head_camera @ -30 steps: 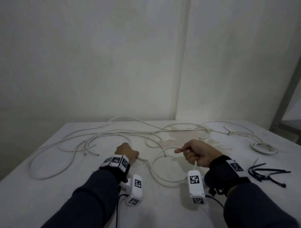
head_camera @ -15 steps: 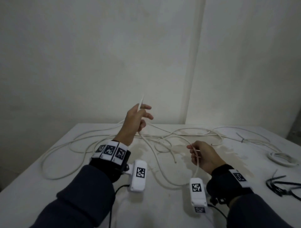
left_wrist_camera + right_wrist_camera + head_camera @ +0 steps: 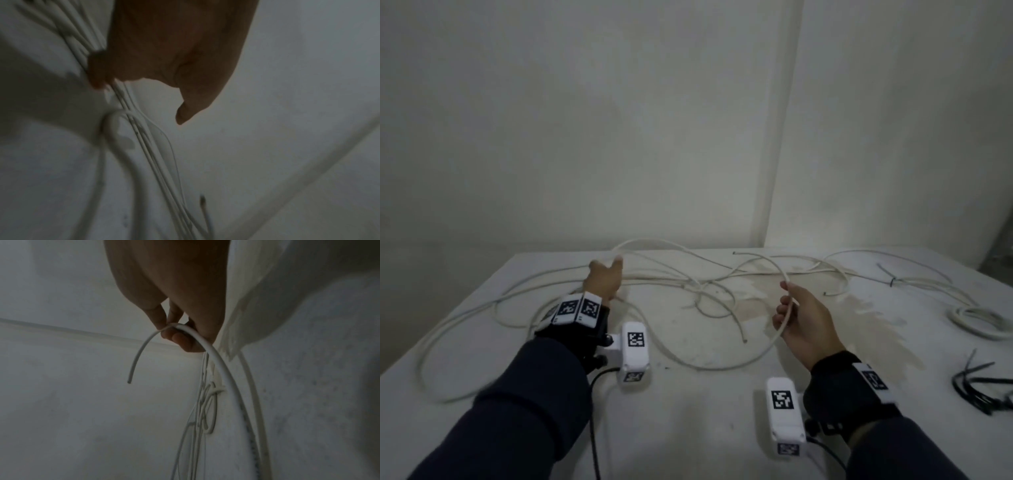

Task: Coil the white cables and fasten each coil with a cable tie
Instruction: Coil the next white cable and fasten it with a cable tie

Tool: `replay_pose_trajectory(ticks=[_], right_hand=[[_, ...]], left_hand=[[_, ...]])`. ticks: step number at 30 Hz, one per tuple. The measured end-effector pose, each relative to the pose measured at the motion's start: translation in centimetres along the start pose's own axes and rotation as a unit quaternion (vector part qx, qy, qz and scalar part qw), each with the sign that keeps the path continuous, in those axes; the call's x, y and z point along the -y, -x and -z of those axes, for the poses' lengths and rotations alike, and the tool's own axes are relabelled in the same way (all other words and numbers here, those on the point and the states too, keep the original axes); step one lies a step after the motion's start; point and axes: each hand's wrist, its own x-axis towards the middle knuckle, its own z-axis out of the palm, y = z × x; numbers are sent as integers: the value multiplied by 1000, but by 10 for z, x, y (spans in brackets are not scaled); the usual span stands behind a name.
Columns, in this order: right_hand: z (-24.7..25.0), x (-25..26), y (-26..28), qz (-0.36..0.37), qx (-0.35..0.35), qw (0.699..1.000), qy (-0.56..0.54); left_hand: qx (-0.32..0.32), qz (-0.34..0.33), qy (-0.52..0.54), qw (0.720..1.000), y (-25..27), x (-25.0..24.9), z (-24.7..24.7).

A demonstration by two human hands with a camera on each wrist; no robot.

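Several long white cables lie tangled across the white table. My right hand hovers above the table right of centre and pinches one white cable a short way from its free end. The right wrist view shows the fingers closed round that cable, with its cut end curving away. My left hand is stretched toward the far cables, thumb spread. In the left wrist view, its fingers touch a bunch of cables without clasping any.
A coiled white cable lies at the right edge. Black cable ties lie in a loose heap nearer on the right. A black tie sits on the far right cables. Walls stand close behind the table.
My left hand has let go of the cable it held raised and dropped forward onto the far cables. My right hand has moved right, still holding its cable, and the free end has swung up.
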Motion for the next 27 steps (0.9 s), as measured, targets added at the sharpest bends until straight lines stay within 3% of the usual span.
replay_pose_trajectory(ticks=[2, 4, 5, 7, 8, 10, 12, 15, 18, 22, 27], right_hand=[[-6, -5, -3, -6, -9, 999, -33], [-14, -14, -8, -17, -24, 997, -66], [-19, -19, -9, -25, -29, 996, -84], [-31, -31, -10, -45, -36, 990, -128], [-38, -37, -10, -55, -40, 987, -147], [-49, -48, -7, -71, -41, 982, -171], [-60, -58, -1, -84, -35, 979, -183], [-71, -68, 9, -98, -20, 973, -206], [-76, -72, 13, -115, -4, 967, -229], [-86, -71, 7, -124, 29, 960, -251], [-95, -85, 16, -142, 76, 974, -160]], left_hand=[[-59, 52, -170, 982, 3, 14, 8], [-76, 0, -229, 970, 21, 17, 16], [-53, -41, -231, 971, 29, 18, 20], [59, -73, -197, 976, 49, 21, 26], [138, -39, -203, 969, 64, 23, 28], [282, 41, -247, 926, 85, 28, 29], [349, 75, -236, 904, 92, 38, 29], [313, 78, -17, 946, 85, 51, 28], [242, 57, 166, 954, 79, 60, 28], [197, 60, 317, 926, 75, 70, 18], [129, 77, 458, 876, 71, 70, 10]])
